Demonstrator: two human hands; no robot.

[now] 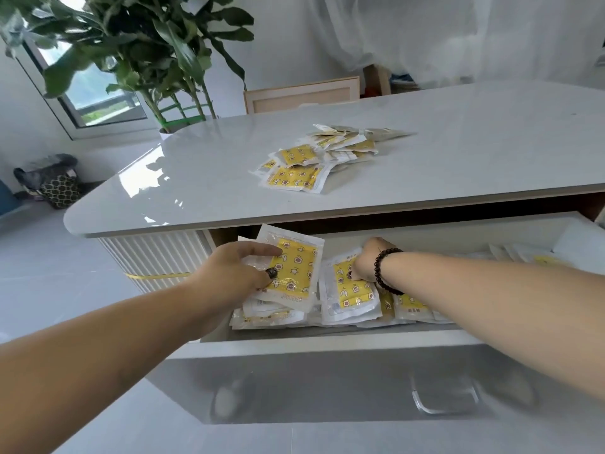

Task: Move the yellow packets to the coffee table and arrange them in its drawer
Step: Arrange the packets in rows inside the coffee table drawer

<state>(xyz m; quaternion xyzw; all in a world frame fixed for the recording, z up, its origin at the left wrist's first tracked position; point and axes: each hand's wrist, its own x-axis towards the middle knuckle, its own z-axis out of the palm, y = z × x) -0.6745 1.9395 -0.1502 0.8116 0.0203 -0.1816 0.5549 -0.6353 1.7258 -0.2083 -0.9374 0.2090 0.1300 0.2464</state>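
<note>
Two bare arms reach into the open drawer [327, 339] of the white coffee table [196, 178], whose glossy top overhangs the drawer's back and hides what lies there. Beyond the table: a large leafy plant [140, 44], a window [95, 96] at far left, a pale wooden frame [301, 95] leaning behind the top, a dark patterned bag [57, 188] on the floor. Loose heap of yellow packets [314, 158] sits on the tabletop, well apart from the hands. Inside the drawer, a row of more packets [347, 293] stands tilted against one another along the front. Left hand [235, 270] grips one packet [294, 267], thumb on its face, tilted up above the row's left end. Right hand [368, 260], beaded bracelet [384, 270] at the wrist, fingers curled down, pinching packets mid-row. Clear handle [442, 399] on the drawer front, blurred.
</note>
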